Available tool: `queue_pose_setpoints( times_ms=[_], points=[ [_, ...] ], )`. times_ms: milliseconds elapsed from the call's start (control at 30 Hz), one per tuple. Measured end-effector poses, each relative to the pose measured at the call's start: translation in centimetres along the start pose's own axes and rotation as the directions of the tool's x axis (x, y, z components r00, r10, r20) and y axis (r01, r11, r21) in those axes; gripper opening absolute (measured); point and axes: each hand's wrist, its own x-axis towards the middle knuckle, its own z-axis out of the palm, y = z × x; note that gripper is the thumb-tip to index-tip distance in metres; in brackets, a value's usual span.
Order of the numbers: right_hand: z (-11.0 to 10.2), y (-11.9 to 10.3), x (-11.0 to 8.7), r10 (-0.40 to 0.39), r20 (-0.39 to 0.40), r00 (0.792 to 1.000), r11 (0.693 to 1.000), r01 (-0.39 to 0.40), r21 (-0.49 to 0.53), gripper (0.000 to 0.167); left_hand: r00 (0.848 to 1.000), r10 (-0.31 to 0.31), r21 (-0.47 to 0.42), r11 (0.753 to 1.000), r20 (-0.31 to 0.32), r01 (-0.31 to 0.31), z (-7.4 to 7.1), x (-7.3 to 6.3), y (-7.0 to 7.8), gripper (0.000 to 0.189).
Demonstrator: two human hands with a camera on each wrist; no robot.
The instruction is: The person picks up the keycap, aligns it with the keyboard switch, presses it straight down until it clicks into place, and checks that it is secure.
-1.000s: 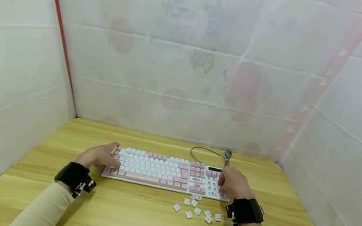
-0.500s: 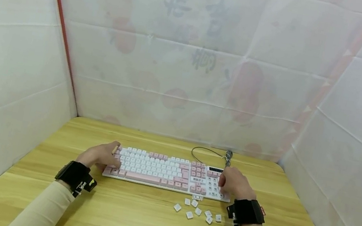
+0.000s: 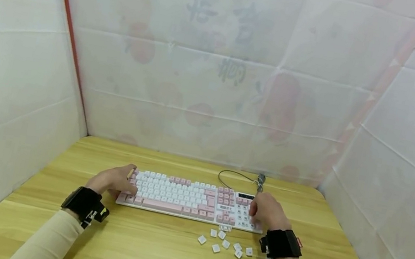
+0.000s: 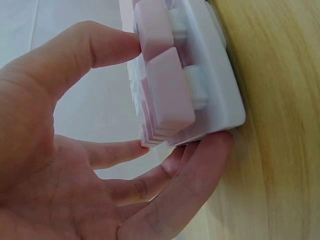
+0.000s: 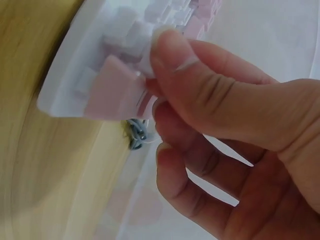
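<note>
A white and pink keyboard (image 3: 175, 195) lies flat on the wooden table. My left hand (image 3: 116, 179) grips its left end, the thumb on the pink edge keys (image 4: 170, 90) and the fingers along the side of the case. Over the number pad (image 3: 243, 214) at the right end, my right hand (image 3: 269, 210) has thumb and index finger brought together on a white keycap (image 5: 145, 62), mostly hidden behind the thumb. Its other fingers are curled beside a pink corner key (image 5: 112, 87). Several number pad positions show bare switch stems between the white caps.
Several loose white keycaps (image 3: 226, 244) lie scattered in front of the keyboard's right half. A small clear piece (image 3: 225, 228) sits at its front edge. A bundled grey cable (image 3: 261, 180) lies behind. White sheeting (image 3: 216, 80) walls the table at the back and sides.
</note>
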Motion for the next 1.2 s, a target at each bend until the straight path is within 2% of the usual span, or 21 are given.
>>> queue_pose_setpoints(
  times_ms=[200, 467, 700, 967, 1200],
  points=[
    [0.0, 0.2, 0.1, -0.01, 0.002, 1.0, 1.0, 0.01, 0.024, 0.027, 1.0, 0.012, -0.017, 1.0, -0.005, -0.012, -0.1, -0.2, 0.1, 0.105],
    [0.0, -0.4, 0.0, -0.132, -0.032, 0.991, 0.991, 0.132, -0.006, 0.031, 1.0, 0.007, -0.008, 1.0, -0.021, -0.007, -0.1, -0.2, 0.0, 0.102],
    [0.0, 0.3, -0.1, -0.087, -0.006, 0.996, 0.993, 0.087, 0.08, 0.028, 1.0, 0.014, -0.014, 1.0, -0.011, -0.014, -0.1, -0.1, 0.0, 0.102],
    [-0.7, 1.4, 0.6, -0.107, 0.034, 0.994, 0.983, 0.1, 0.153, 0.02, 1.0, 0.012, -0.019, 1.0, -0.017, -0.013, -0.5, -0.2, 0.3, 0.103],
    [-0.2, 2.4, 0.3, -0.209, 0.053, 0.977, 0.962, 0.196, 0.188, 0.015, 1.0, 0.006, -0.037, 0.999, -0.012, -0.007, -0.2, -0.6, 0.1, 0.102]
  ],
)
